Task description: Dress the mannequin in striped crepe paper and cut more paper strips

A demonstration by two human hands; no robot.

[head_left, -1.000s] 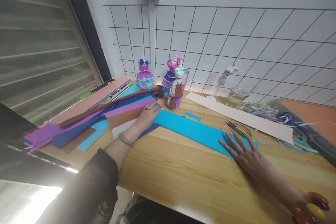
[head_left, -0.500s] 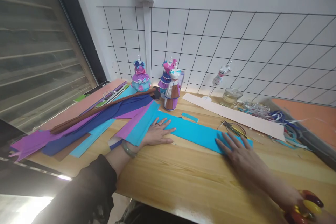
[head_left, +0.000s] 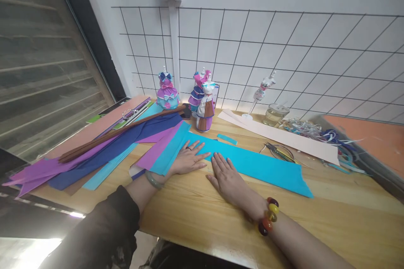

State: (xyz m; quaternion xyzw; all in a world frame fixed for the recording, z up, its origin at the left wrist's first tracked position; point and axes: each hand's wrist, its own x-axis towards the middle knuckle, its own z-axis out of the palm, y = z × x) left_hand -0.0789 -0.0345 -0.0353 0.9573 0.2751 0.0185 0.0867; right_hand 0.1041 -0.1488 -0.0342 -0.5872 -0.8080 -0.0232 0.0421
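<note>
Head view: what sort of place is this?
Probably a craft workspace, though home or shop is unclear: a wooden table bearing a long blue strip, other coloured strips and small dressed mannequins.

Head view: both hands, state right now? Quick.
Left hand: open, fingers spread over the blue strip near its left end, not grasping.
Right hand: open, palm down, fingertips at the same strip's near edge, not grasping.
</note>
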